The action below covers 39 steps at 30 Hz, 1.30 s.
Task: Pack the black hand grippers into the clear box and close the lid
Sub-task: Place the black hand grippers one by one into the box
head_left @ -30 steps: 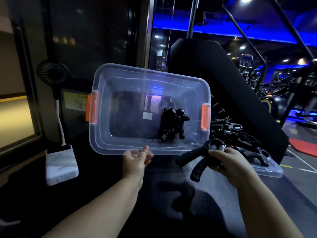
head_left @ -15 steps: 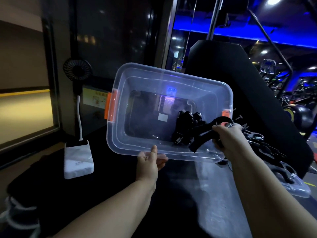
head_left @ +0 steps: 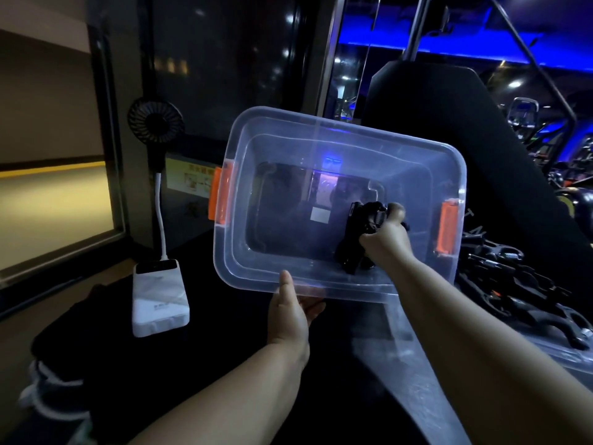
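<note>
The clear box [head_left: 276,133] with orange latches is tilted up so its opening faces me. My left hand [head_left: 290,311] holds its near rim, thumb on the edge and fingers under it. My right hand [head_left: 386,240] reaches inside the box at the right end and grips a black hand gripper [head_left: 361,231] against other black grippers lying there. More black hand grippers [head_left: 510,284] lie piled on the clear lid [head_left: 552,351] at the right.
A white power bank [head_left: 160,298] with a small black fan [head_left: 156,121] on a white stalk stands at the left on the dark table. A dark cloth [head_left: 64,348] lies at the lower left. A large black gym machine [head_left: 449,130] rises behind the box.
My right hand has carried a black gripper from in front of the box over the rim and into its right end. My left hand has stayed on the near rim.
</note>
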{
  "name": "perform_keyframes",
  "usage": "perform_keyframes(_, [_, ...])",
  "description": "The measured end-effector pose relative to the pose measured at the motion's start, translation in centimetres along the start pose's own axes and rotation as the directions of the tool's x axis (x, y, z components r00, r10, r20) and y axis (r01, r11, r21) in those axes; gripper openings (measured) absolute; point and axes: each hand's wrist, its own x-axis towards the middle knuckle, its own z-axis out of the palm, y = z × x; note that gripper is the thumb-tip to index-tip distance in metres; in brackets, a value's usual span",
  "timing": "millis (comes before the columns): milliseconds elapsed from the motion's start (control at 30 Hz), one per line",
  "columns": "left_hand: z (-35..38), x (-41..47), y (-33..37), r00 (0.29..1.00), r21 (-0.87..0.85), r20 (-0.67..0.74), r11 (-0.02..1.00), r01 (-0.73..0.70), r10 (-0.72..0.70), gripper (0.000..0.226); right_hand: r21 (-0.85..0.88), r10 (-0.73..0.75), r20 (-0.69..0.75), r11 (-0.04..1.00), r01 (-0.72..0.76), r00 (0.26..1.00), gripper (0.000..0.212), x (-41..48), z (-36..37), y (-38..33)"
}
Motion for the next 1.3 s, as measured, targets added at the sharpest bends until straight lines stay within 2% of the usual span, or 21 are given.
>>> perform_keyframes(167, [-0.1, 0.1, 0.0, 1.0, 0.004, 0.012, 1.0, -0.013, 0.013, 0.057, -0.057, 0.009, 0.048, 0.998, -0.006, 0.999, 0.083, 0.2, 1.6, 0.1])
perform_keyframes(333, [-0.2, 0.1, 0.0, 0.999, 0.013, 0.018, 0.999, -0.043, 0.043, 0.048, -0.162, 0.013, 0.05, 0.987, -0.005, 0.999, 0.079, 1.4, 2.6, 0.1])
perform_keyframes(467, [-0.2, 0.0, 0.0, 0.999, 0.013, 0.026, 0.999, -0.03, 0.03, 0.048, -0.332, -0.126, 0.037, 0.934, 0.131, 0.991, 0.065, 2.4, 3.3, 0.3])
perform_keyframes(633, [-0.1, -0.1, 0.1, 0.999, 0.014, 0.023, 0.999, -0.032, 0.032, 0.048, -0.477, -0.185, 0.014, 0.862, 0.169, 0.983, 0.043, 4.0, 3.9, 0.5])
perform_keyframes(800, [-0.2, -0.1, 0.1, 0.999, 0.012, 0.02, 1.0, -0.028, 0.028, 0.048, -0.612, -0.271, -0.084, 0.773, 0.165, 0.959, 0.027, 5.0, 3.5, 1.1])
perform_keyframes(900, [-0.1, -0.1, 0.1, 1.0, 0.016, 0.018, 1.0, -0.023, 0.023, 0.048, -0.678, -0.284, -0.146, 0.726, 0.113, 0.948, 0.035, 5.3, 3.5, 1.5])
perform_keyframes(967, [-0.1, -0.2, 0.1, 1.0, 0.024, 0.015, 0.999, -0.025, 0.024, 0.048, -0.694, -0.34, -0.141, 0.704, 0.152, 0.93, 0.044, 5.4, 3.7, 1.5])
perform_keyframes(1033, [-0.1, -0.2, 0.1, 0.999, 0.036, 0.012, 0.999, -0.03, 0.029, 0.049, -0.693, -0.377, -0.064, 0.683, 0.231, 0.924, 0.052, 5.6, 3.7, 1.6])
perform_keyframes(1133, [-0.1, -0.3, 0.2, 0.999, 0.043, 0.009, 0.999, -0.031, 0.031, 0.049, -0.7, -0.34, 0.072, 0.653, 0.291, 0.938, 0.068, 6.1, 3.8, 1.9])
perform_keyframes(1300, [0.0, -0.5, 0.2, 0.999, 0.049, 0.009, 0.998, -0.038, 0.038, 0.047, -0.739, -0.318, 0.104, 0.61, 0.287, 0.942, 0.07, 6.4, 4.3, 1.9])
